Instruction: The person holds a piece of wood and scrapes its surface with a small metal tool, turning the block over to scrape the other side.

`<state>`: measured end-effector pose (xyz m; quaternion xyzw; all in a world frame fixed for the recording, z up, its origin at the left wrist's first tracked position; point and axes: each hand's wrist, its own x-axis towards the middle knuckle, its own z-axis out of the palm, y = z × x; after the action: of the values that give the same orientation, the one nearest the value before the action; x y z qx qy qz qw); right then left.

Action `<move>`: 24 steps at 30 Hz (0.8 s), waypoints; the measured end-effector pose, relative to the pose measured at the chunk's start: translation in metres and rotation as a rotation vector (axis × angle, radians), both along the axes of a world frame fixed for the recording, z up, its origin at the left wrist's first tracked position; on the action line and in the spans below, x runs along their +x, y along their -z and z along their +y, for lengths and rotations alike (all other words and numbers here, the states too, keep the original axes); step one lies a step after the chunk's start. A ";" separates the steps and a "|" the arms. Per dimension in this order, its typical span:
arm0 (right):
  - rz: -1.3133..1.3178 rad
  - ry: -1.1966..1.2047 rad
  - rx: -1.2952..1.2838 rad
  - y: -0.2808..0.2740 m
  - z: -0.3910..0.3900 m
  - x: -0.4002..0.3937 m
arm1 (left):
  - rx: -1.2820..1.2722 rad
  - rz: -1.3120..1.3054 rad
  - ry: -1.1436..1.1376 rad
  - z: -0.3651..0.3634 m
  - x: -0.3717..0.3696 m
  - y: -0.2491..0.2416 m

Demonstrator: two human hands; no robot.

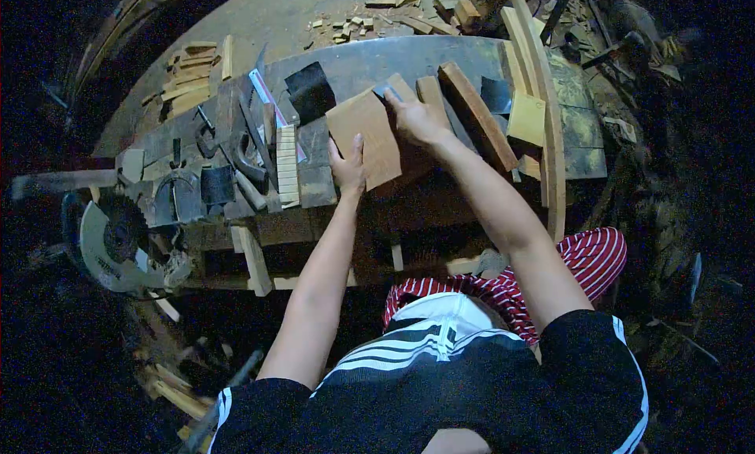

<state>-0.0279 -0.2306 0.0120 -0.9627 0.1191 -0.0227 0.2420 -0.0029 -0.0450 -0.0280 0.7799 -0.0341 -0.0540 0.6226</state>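
Observation:
My left hand (348, 169) grips the near left side of a flat, light brown wooden board (366, 128), thumb on its upper face. The board is tilted above the workbench (354, 57). At the board's far right corner, my right hand (418, 122) is closed on a small blue-grey piece (384, 90); its kind is too small to tell. Just beyond those fingers is a pale wood block (403, 88). A dark, flat sheet (311, 91) lies left of the board. To the right of my right hand rests a thick reddish-brown wooden bar (476, 112).
A circular saw (114, 238) stands at the bench's left end. Nearer are a C-clamp (206, 133), a handsaw (259, 61) and a row of small wood strips (287, 165). Long curved boards (554, 139) cross the bench's right side. Wood offcuts (346, 29) litter the floor.

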 end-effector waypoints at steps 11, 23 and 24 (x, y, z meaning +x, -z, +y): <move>0.432 0.004 -0.126 -0.071 0.033 -0.122 | -0.080 -0.015 -0.002 0.000 0.003 0.009; 0.121 0.001 -0.026 -0.035 0.020 -0.053 | -0.147 0.084 0.042 -0.002 -0.002 -0.023; 0.157 -0.007 0.018 -0.050 0.028 -0.079 | -0.167 0.083 0.048 -0.001 -0.004 -0.022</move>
<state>-0.1067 -0.2025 0.0619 -0.9597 0.1344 0.0548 0.2405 -0.0070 -0.0463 -0.0064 0.7215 -0.0313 -0.0981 0.6847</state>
